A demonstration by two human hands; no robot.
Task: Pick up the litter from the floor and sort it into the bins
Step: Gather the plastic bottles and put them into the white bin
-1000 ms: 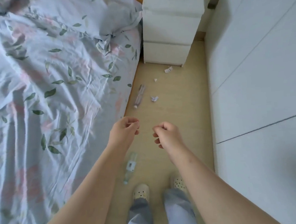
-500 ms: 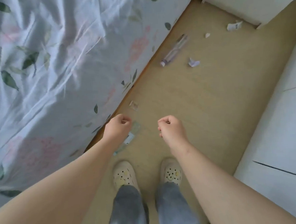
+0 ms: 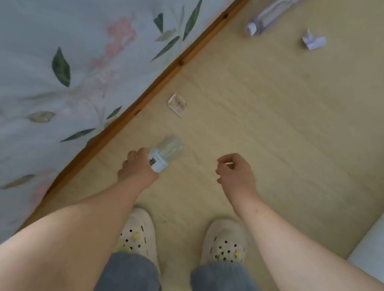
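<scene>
**A:** Where's the bottle?

**B:** The clear plastic bottle (image 3: 167, 152) lies on its side on the floor (image 3: 265, 129), near the bed's wooden edge (image 3: 159, 78). The left hand (image 3: 138, 169) covers its neck end. I can't tell whether the fingers are wrapped round it.

**A:** And the other hand?

**B:** The right hand (image 3: 235, 173) hangs nearby, loosely curled, holding nothing.

**A:** How will the bottle handle?

**B:** It looks empty, so probably light. The thin, smooth walls may dent, roll or slip. I'd take it round the labelled middle or by the stiffer neck.
</scene>
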